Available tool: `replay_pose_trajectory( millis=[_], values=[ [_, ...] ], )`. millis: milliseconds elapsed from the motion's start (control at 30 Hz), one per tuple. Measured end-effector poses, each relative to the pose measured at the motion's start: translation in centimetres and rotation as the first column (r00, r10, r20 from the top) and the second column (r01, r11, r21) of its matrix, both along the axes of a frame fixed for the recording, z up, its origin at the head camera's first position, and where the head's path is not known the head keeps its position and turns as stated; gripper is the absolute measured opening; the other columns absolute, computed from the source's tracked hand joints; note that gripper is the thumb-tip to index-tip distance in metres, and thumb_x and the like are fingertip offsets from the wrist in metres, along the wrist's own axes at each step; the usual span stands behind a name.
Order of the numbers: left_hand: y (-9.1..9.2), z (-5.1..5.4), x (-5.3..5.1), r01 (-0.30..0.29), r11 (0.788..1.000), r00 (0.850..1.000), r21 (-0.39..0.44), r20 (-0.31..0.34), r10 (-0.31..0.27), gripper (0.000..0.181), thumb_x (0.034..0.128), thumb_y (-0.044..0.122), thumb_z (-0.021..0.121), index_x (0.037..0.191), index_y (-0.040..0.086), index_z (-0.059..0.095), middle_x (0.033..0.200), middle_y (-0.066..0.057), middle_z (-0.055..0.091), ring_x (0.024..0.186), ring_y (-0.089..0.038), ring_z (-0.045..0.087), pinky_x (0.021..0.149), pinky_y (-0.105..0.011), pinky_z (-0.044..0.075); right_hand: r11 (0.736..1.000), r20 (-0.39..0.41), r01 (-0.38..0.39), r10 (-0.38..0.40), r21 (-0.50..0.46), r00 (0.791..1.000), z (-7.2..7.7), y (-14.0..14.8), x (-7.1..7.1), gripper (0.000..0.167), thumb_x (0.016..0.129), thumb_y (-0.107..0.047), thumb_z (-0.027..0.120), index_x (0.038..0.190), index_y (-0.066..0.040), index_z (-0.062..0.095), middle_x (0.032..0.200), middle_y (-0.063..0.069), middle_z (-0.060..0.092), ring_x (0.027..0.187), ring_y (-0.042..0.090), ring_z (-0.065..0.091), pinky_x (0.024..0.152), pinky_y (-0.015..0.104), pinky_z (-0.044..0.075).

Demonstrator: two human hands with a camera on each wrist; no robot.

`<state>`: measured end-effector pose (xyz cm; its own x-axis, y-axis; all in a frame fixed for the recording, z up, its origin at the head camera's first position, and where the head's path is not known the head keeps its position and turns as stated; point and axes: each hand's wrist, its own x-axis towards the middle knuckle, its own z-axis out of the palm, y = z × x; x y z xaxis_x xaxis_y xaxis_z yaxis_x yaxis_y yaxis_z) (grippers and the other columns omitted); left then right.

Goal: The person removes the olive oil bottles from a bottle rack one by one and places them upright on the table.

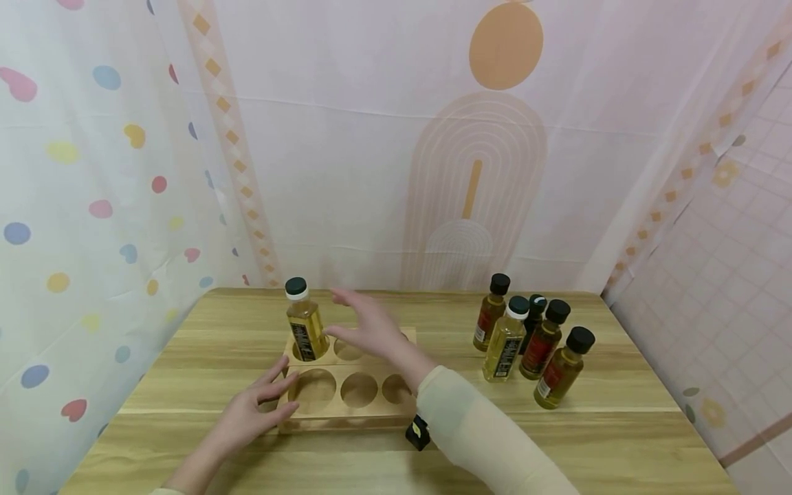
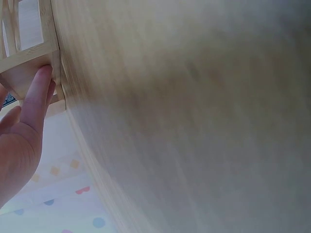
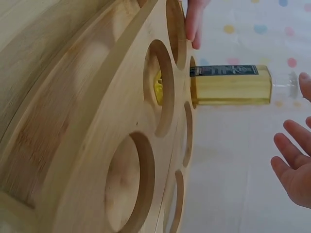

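A two-tier wooden bottle rack (image 1: 328,414) with round holes stands on the table. In its back left hole is an upright clear bottle of yellow oil (image 1: 306,323), with a dark green cap and a black label. My right hand (image 1: 365,323) is just right of that bottle, fingers spread and holding nothing; in the right wrist view the hand (image 3: 295,162) is by the bottle's neck and cap end. With extended fingers, my left hand (image 1: 247,409) touches the rack's left side. The left wrist view shows a finger of this hand (image 2: 26,126) against the side panel.
At the table's right stands a group of bottles: a clear one with yellow oil (image 1: 503,349), several with black caps and red labels (image 1: 559,375), and a darker one (image 1: 533,320) partly hidden. A small black block (image 1: 418,433) shows beside my right sleeve. Patterned curtains (image 1: 346,172) surround the table (image 1: 458,399).
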<state>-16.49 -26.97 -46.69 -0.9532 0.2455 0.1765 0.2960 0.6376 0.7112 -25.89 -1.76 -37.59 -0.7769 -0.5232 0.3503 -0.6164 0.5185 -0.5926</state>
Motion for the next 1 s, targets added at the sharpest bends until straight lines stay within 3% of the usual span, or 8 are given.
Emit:
replay_pose_trajectory(
  millis=[233,567,1000],
  values=[
    [-0.1,-0.1,0.0,0.007,1.000,1.000,0.004,-0.002,-0.007,0.053,0.0913,0.030,0.073,0.136,0.004,0.060,0.157,-0.014,0.033,0.136,-0.042,0.038,0.095,-0.046,0.047,0.998,0.094,0.030,-0.024,-0.058,0.995,0.2,-2.2,-0.6,0.069,0.092,-0.037,0.071,0.151,-0.018,0.041,0.141,0.001,0.057,0.129,0.015,0.051,0.107,0.038,0.041],
    [-0.2,-0.1,-0.1,0.016,1.000,1.000,0.014,0.004,-0.016,0.053,0.0907,0.028,0.074,0.136,0.005,0.060,0.157,-0.014,0.033,0.137,-0.042,0.037,0.093,-0.028,0.046,0.993,0.165,0.054,-0.036,-0.104,0.986,1.2,-4.4,-1.0,0.069,0.092,-0.035,0.072,0.152,-0.019,0.040,0.142,0.000,0.056,0.129,0.013,0.051,0.106,0.036,0.041],
    [0.0,0.0,0.0,0.014,1.000,1.000,0.009,-0.024,-0.014,0.051,0.0901,0.028,0.075,0.133,0.004,0.062,0.155,-0.016,0.036,0.136,-0.042,0.039,0.093,-0.026,0.045,0.989,0.197,0.068,-0.042,-0.129,0.979,1.6,-6.0,-1.4,0.067,0.091,-0.036,0.073,0.150,-0.022,0.044,0.140,-0.003,0.056,0.123,0.014,0.056,0.103,0.039,0.044]
  ],
)
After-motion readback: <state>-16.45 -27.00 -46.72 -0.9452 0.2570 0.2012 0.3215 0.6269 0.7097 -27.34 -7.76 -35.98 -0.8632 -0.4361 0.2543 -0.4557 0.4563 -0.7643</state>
